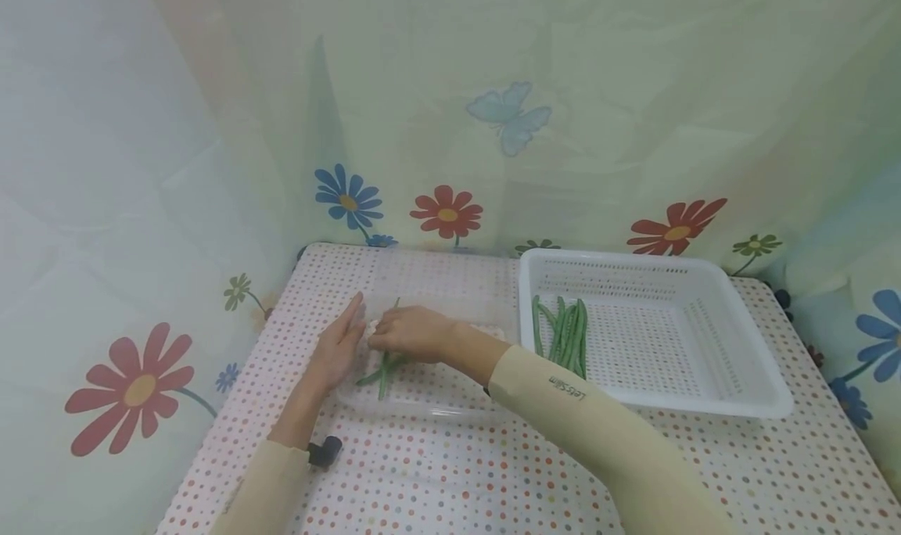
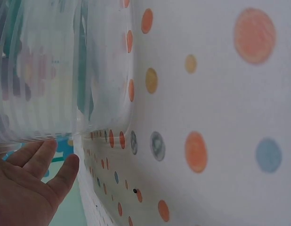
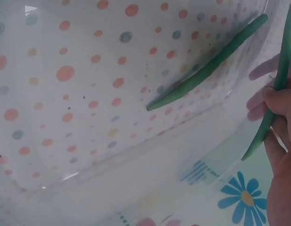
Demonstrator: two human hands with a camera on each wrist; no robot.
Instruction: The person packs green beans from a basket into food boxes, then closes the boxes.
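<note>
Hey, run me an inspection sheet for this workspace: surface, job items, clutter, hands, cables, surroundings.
Surface: table with a polka-dot cover.
Job items: white basket with several green beans along its left side; clear container to the basket's left, one loose bean lying in it.
Clutter: a dark speck on the cover.
Left hand: beside the container's left end, fingers extended; contact unclear. Black device on the wrist.
Right hand: pinches a single bean over the container.
Cables: nothing seen.
Surroundings: pale curtain printed with flowers and a butterfly.
</note>
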